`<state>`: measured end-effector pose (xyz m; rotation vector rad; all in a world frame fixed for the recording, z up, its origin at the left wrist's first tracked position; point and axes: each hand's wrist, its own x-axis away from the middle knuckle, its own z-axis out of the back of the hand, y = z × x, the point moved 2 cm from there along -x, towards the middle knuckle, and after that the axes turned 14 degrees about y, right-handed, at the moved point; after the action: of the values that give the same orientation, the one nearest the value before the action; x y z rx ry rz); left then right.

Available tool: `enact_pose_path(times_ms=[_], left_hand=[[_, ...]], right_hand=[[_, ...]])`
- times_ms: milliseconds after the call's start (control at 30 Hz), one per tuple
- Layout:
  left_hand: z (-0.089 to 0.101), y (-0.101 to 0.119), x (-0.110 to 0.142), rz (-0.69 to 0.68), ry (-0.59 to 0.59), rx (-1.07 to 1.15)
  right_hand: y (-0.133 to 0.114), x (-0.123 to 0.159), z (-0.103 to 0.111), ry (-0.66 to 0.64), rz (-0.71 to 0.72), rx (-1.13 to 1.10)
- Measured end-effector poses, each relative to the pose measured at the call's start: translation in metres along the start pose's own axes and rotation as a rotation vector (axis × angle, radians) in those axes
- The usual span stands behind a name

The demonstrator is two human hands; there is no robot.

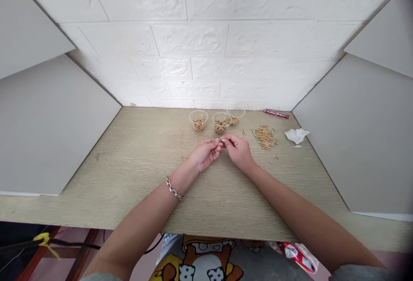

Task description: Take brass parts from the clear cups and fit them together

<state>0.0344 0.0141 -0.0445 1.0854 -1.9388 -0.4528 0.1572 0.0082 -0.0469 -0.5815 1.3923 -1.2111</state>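
Above the middle of the table, my left hand (206, 152) and my right hand (238, 149) meet at the fingertips. Both are closed in a pinch at one spot, where a tiny dark piece seems to show; the fingers cover most of it. Just behind them stand clear plastic cups: one on the left (198, 122) and one in the middle (221, 124), each with small gold-coloured metal parts inside. A third cup (235, 115), partly hidden, holds similar parts. Right of my right hand lies a pile of slim gold-coloured metal pins (265, 137).
A red patterned tube (276, 113) lies by the wall, with crumpled white tissue (296, 135) near the right panel (358, 130). Tiny gold bits (183, 139) are scattered left of my hands. A brick-patterned wall (206, 40) and a left panel (54, 126) bound the table (135, 160).
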Motion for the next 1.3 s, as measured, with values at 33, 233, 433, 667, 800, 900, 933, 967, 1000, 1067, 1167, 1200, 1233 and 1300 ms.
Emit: enact_pose_path(times_ms=[33,233,433,667,800,900,933,967,1000,1067,1167,1200,1233,1300], left_hand=[[0.0,0.001,0.0,-0.003,0.002,-0.016],[-0.002,0.006,0.003,-0.127,0.029,-0.199],[-0.003,0.005,0.004,-0.278,0.063,-0.301],[-0.006,0.006,0.002,-0.611,0.168,-0.506],[-0.004,0.007,0.002,-0.736,0.181,-0.644],[-0.002,0.007,0.002,-0.787,0.182,-0.712],[-0.002,0.008,0.002,-0.8,0.182,-0.728],[-0.001,0.008,0.002,-0.811,0.183,-0.741],[-0.001,0.008,0.002,-0.82,0.184,-0.75],[-0.001,0.008,0.002,-0.837,0.184,-0.767],[0.0,0.009,0.002,-0.863,0.179,-0.802],[0.0,0.01,0.002,-0.866,0.178,-0.81],[0.0,0.01,0.002,-0.864,0.176,-0.813],[0.0,0.011,0.0,-0.845,0.159,-0.815]], right_hand=[[0.0,0.0,0.0,0.0,0.01,0.015],[-0.009,0.002,0.003,0.009,0.162,0.159],[-0.01,0.002,0.004,-0.015,0.31,0.277],[-0.013,0.003,0.005,0.002,0.345,0.339],[-0.017,0.005,0.005,0.024,0.258,0.302],[-0.018,0.006,0.005,0.016,0.16,0.21],[-0.018,0.006,0.004,0.01,0.126,0.177],[-0.017,0.006,0.004,0.004,0.094,0.149],[-0.017,0.007,0.004,0.002,0.068,0.127],[-0.016,0.007,0.003,0.0,0.038,0.097],[-0.014,0.006,0.002,0.001,0.007,0.053],[-0.013,0.006,0.002,-0.001,-0.012,0.033],[-0.011,0.006,0.001,-0.004,-0.035,0.012],[-0.007,0.006,0.0,-0.015,-0.084,-0.032]])
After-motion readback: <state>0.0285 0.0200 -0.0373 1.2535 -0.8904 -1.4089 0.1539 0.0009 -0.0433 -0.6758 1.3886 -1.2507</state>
